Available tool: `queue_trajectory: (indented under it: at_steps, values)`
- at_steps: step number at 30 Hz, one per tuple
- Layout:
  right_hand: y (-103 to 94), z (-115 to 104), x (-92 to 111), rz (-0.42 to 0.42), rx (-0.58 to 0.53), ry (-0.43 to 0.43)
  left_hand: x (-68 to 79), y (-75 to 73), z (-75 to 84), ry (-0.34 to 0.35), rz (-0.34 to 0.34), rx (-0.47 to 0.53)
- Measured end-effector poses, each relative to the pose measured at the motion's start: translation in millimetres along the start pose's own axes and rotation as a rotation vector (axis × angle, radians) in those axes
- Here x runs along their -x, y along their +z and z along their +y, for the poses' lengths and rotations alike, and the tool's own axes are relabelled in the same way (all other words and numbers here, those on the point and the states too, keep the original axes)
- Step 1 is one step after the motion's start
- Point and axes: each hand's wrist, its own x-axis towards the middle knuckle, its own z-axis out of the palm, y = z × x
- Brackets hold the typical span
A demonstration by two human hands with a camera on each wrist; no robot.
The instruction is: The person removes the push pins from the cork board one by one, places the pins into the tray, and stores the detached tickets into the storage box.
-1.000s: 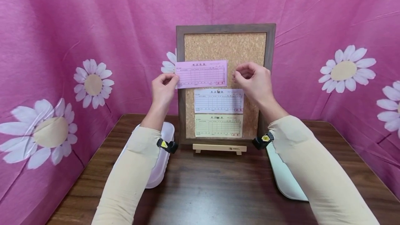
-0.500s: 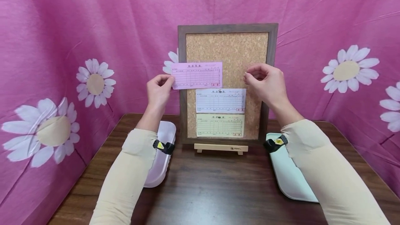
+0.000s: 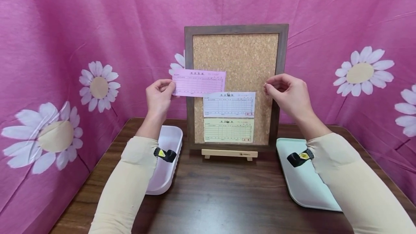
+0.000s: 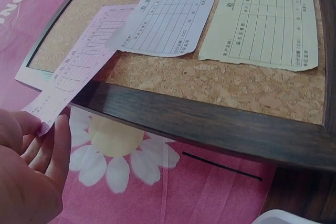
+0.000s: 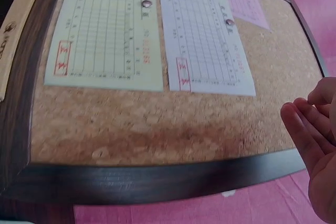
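In the head view my left hand pinches the lower left corner of a pink receipt slip. The slip spans the left frame of the corkboard, and its lower right part runs behind the top edge of a white slip. Below that, a pale yellow slip is pinned. Round metal thumbtacks hold both, as a thumbtack on the white slip shows. My right hand, by the board's right frame, pinches what looks like a thumbtack; only a bright speck shows at its fingertips.
The board leans on a small wooden easel on a dark wood table. A white tray stands left under my forearm, a pale green tray right. Pink flowered cloth hangs behind.
My left hand has moved left and down with the pink slip, which now overlaps the white one. My right hand has drawn right and slightly down, away from the middle of the board.
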Motion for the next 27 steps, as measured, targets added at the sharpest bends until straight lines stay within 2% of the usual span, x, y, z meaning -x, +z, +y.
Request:
queue_trajectory:
  at_steps: [4,15,27]
  values:
    - [-5.6,4.7,3.6,-0.003,0.018,0.002,-0.6,-3.9,-0.4,0.007,0.001,0.017]
    - [-18.7,16.9,18.4,-0.013,0.043,0.016,0.1,-18.2,-1.2,-0.007,0.034,-0.012]
    - [-35.3,46.3,40.9,-0.032,0.087,0.076,4.4,-36.2,-5.8,-0.027,0.023,-0.031]
